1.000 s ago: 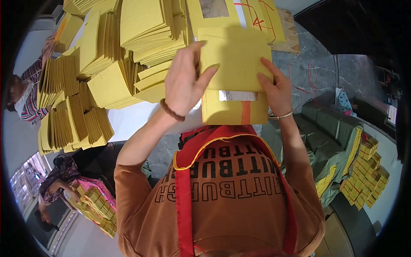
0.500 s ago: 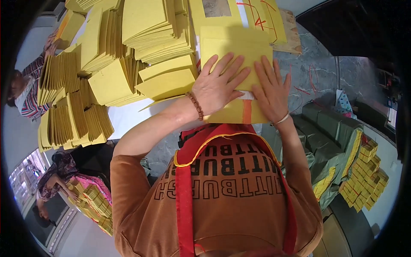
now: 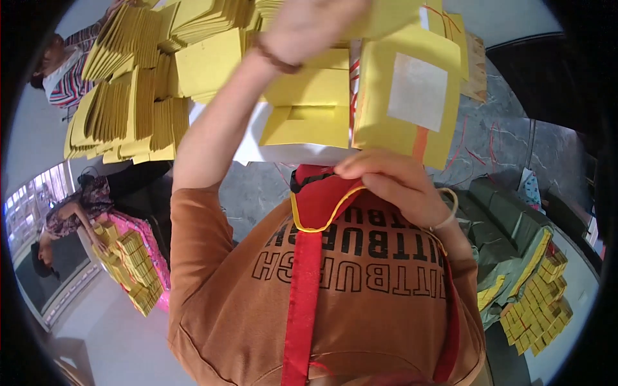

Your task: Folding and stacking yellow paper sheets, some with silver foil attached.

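Note:
My left hand (image 3: 315,29) is raised at the top edge, smeared by motion, above the paper stacks. A loose yellow sheet (image 3: 393,16) lies beside its fingers; whether the hand grips it I cannot tell. My right hand (image 3: 399,186) is drawn back over my red apron (image 3: 331,199), fingers curled together, and what they may hold is hidden. Just beyond it is a stack of yellow paper pieces (image 3: 376,96), bearing a pale rectangular panel (image 3: 418,93) and an orange strip (image 3: 420,145). To its left lies a yellow paper piece with a folded edge (image 3: 306,87).
Bundled yellow paper stacks (image 3: 129,45) fill the table's left side. At far left sits a person in a striped top (image 3: 67,77); another person (image 3: 64,215) handles yellow bundles (image 3: 132,257). More bundles (image 3: 534,309) stand right, by dark green covered stacks (image 3: 496,212). Red strings (image 3: 476,154) lie on the floor.
Both hands have left the yellow stack they were pressing flat. My left hand has swung up and left; my right has pulled back toward my body. The stack's pale panel is now uncovered.

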The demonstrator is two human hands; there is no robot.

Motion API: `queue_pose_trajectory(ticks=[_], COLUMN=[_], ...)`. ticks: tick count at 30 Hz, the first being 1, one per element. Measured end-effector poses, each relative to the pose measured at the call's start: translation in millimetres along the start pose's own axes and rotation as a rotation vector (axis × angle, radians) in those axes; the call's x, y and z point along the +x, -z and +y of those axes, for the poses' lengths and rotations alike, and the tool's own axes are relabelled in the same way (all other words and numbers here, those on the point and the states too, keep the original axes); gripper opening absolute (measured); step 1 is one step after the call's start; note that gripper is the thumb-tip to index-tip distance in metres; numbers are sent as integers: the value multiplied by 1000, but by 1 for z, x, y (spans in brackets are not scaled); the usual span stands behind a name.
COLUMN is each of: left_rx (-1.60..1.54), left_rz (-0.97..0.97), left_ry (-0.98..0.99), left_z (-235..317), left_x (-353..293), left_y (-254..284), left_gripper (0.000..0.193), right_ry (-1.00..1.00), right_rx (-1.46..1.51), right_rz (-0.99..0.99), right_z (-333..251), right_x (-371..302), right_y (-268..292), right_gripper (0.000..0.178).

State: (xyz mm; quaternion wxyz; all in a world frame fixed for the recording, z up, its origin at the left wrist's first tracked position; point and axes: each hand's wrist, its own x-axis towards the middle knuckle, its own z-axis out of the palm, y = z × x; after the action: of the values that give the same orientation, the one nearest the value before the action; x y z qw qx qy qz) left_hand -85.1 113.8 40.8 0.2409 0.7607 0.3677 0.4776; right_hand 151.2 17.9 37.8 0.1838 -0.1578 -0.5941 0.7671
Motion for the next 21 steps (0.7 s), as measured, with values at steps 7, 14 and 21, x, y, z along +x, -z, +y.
queue_pose_trajectory(ticks=[7, 14, 21], left_rx=[-273, -262, -289], left_rz=[527, 738, 727], left_ry=[581, 697, 723], left_z=[53, 76, 74], left_x=[-112, -210, -222], left_y=[92, 108, 115], left_gripper=[24, 31, 30], right_ry=[-338, -544, -406], right_rx=[49, -63, 141], right_rz=[-78, 380, 301], right_z=[65, 193, 205], right_x=[-19, -55, -16], right_y=[-11, 5, -1], right_gripper=[41, 42, 42])
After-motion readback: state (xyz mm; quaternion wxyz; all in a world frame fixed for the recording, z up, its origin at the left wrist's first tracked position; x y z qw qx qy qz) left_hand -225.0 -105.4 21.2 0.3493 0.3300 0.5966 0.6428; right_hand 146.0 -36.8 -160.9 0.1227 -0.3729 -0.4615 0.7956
